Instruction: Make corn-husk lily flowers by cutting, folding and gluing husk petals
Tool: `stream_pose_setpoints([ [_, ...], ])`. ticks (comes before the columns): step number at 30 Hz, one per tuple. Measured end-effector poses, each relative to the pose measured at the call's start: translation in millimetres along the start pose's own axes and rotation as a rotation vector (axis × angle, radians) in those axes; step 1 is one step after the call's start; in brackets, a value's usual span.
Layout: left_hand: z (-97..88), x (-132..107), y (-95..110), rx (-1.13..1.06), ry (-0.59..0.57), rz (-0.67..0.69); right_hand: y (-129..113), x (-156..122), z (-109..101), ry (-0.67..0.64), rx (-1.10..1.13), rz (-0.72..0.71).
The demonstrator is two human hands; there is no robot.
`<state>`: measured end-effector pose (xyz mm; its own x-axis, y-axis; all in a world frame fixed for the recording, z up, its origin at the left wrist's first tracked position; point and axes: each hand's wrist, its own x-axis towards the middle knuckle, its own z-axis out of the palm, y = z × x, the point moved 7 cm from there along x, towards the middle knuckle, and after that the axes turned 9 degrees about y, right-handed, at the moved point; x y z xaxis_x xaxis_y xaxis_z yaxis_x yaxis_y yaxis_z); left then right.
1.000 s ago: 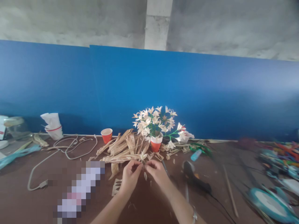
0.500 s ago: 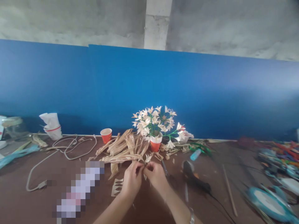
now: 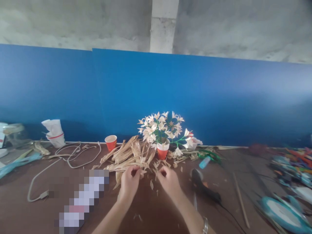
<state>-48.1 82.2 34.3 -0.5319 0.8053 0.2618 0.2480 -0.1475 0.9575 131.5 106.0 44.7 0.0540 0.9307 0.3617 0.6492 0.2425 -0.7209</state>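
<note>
My left hand (image 3: 129,183) is pinched closed at the near edge of a heap of dried corn husks (image 3: 124,154). A small pale husk flower (image 3: 142,173) shows at its fingertips, partly hidden and blurred. To the right, apart from it, my right hand (image 3: 169,182) is also closed in a pinch, with a thin pale husk strip (image 3: 156,174) at its fingertips. Husk scraps (image 3: 151,185) lie on the table between the hands. Behind them stands a red and white paper cup (image 3: 162,153) filled with white husk flowers (image 3: 158,125) on green stems.
An empty red paper cup (image 3: 111,143) stands behind the heap. A white cable (image 3: 36,177) and a pixelated object (image 3: 84,201) lie left. On the right are a black corded tool (image 3: 206,188), a thin stick (image 3: 240,200) and a teal ribbon roll (image 3: 280,213). A blue panel (image 3: 122,84) stands behind.
My hands were together over a small husk flower; now they have moved apart, left hand leftward and right hand slightly right. The cut-out husk piece beside my left hand is now hidden.
</note>
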Motion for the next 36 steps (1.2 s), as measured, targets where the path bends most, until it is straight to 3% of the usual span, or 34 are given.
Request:
stream_pose_setpoints([
  [2,3.4,3.6,-13.2,-0.157,-0.045,-0.182,-14.0,-2.1,-2.5,0.007,0.110,-0.177],
  [5,11.4,-1.1,-17.2,-0.305,-0.105,-0.306,-37.4,-13.7,-2.1,-0.016,0.180,-0.427],
  [10,19.7,-13.7,-3.9,-0.325,-0.210,-0.331,-48.3,-21.9,-2.0,-0.032,0.202,-0.521],
  [14,12.6,-13.8,2.0,-0.307,-0.143,-0.301,-31.4,-12.5,1.2,-0.050,0.291,-0.324],
  [18,14.0,-15.6,4.9,-0.331,-0.171,-0.281,-11.6,-6.0,13.2,-0.116,0.393,-0.078],
  [26,23.3,-19.5,0.7,-0.350,-0.253,-0.279,-4.9,-3.4,19.2,-0.135,0.564,0.011],
  [31,22.5,-19.7,7.6,-0.368,-0.245,-0.211,0.2,-2.2,25.4,-0.161,0.669,0.081],
  [36,28.2,-25.2,7.2,-0.511,-0.283,-0.299,-0.2,-9.8,36.3,-0.298,0.975,0.323],
])
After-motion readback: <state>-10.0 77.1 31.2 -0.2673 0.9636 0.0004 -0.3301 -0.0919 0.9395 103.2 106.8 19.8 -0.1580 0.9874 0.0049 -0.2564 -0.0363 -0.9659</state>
